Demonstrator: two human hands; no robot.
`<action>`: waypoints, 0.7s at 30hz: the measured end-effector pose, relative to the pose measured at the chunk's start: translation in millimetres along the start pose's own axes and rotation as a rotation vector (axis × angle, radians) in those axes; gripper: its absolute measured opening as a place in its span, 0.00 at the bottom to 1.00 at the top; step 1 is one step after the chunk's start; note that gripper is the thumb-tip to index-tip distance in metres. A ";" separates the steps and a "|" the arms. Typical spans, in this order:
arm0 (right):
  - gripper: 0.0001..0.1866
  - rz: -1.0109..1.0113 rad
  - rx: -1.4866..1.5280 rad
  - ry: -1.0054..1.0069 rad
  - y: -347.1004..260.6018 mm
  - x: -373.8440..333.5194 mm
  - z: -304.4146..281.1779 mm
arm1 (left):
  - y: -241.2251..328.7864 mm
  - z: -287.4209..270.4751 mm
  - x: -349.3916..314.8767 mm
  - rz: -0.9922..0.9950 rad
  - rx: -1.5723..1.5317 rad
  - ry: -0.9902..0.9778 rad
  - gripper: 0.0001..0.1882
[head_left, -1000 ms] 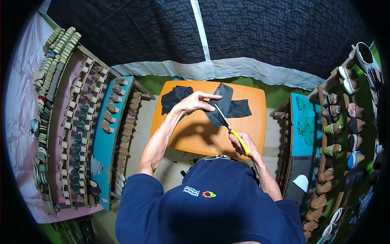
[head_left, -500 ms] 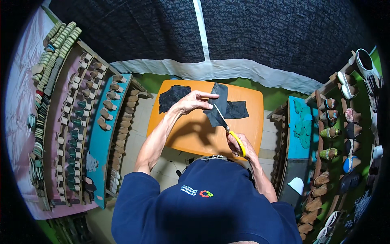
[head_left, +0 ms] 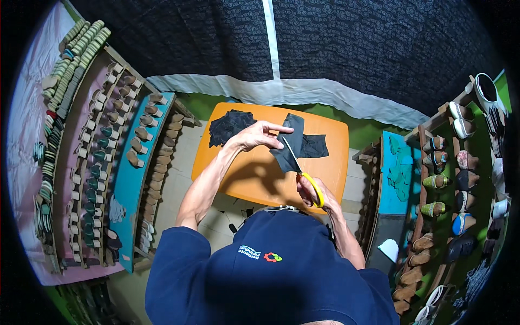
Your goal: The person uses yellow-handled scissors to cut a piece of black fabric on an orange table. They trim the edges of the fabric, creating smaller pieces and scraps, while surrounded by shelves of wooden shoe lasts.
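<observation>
Over the orange table (head_left: 335,179), my left hand (head_left: 258,136) pinches a black strip of cloth-like material (head_left: 293,124) between thumb and fingers, its index finger stretched across it. My right hand (head_left: 309,193) is closed round the yellow handles of the scissors (head_left: 316,186). Their long blades point away from me and lie against the strip, with the tips close to my left thumb. How far the blades are apart is hard to tell. Another black piece (head_left: 315,146) lies flat on the table to the right. To the left rests a crumpled black heap (head_left: 229,128) of similar material.
Racks of shoes and shoe lasts (head_left: 145,132) stand close on the left. On the right are a blue board (head_left: 398,168) with green scraps and more racked shoes (head_left: 435,181). A dark patterned curtain (head_left: 352,43) hangs behind the table.
The whole view has shifted slightly. Both hands keep their holds on the strip and the scissors, and the blades have moved only a little against the strip.
</observation>
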State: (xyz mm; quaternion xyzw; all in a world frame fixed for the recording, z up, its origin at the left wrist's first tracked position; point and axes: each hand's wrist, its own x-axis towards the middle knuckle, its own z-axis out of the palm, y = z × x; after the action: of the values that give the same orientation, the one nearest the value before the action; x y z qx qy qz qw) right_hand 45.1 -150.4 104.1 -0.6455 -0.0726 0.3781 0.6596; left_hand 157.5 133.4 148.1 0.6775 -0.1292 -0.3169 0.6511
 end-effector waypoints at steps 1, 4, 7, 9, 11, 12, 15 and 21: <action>0.33 -0.008 0.006 -0.007 0.3 0.0 0.2 | 0.2 0.2 0.2 0.000 0.008 -0.004 0.30; 0.34 -0.026 0.002 -0.016 -0.7 0.2 -0.4 | 1.9 1.6 0.3 -0.008 -0.014 -0.008 0.30; 0.35 -0.017 -0.017 -0.013 1.4 2.4 -1.6 | 7.7 1.9 0.5 -0.030 0.048 -0.044 0.30; 0.35 -0.010 -0.023 -0.006 1.6 3.3 -2.1 | 5.3 2.3 1.2 -0.029 0.052 -0.033 0.30; 0.35 -0.008 -0.020 0.003 -0.6 2.3 -1.4 | 5.3 2.7 1.0 -0.028 0.033 -0.030 0.30; 0.34 -0.005 -0.002 0.009 -0.7 2.2 -1.2 | 5.6 2.3 0.7 -0.028 0.012 -0.032 0.30; 0.32 0.003 0.041 0.032 -1.6 0.7 -1.3 | 1.9 2.1 3.2 0.013 -0.041 0.010 0.29; 0.30 0.027 0.056 0.071 -9.8 -3.0 0.5 | -0.8 1.8 2.6 0.026 -0.092 0.048 0.27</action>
State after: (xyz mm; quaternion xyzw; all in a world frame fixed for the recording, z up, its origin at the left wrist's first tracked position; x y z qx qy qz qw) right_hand 46.6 -150.6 114.2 -0.6409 -0.0298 0.3655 0.6744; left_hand 158.2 130.5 146.8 0.6526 -0.1074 -0.2977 0.6884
